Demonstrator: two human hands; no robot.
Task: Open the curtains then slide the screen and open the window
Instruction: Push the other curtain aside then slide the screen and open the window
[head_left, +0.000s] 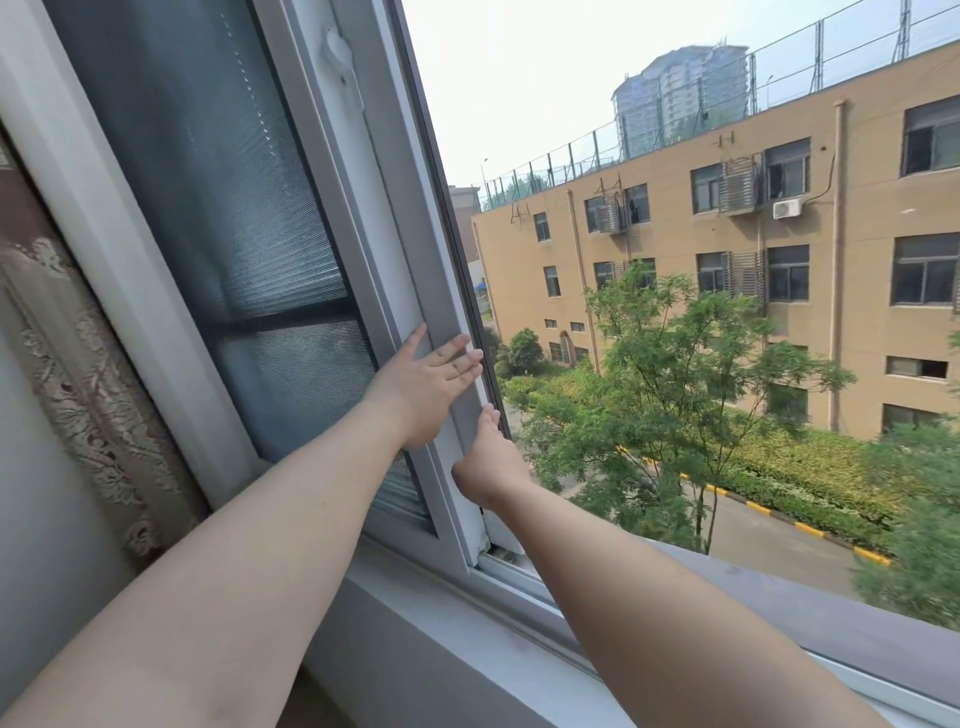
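Note:
The window sash (358, 218) and the mesh screen (249, 228) sit stacked at the left, and the right half of the opening shows open air. My left hand (428, 382) lies flat against the sash's vertical edge, fingers spread and pointing right. My right hand (488, 462) is lower on the same edge, its fingers curled around the frame from the outer side. A lace curtain (93, 395) hangs pulled aside at the far left.
The grey sill and bottom track (524, 587) run diagonally under my forearms. A white latch (340, 52) sits high on the sash. Outside are a tan building (727, 291), trees and a road far below.

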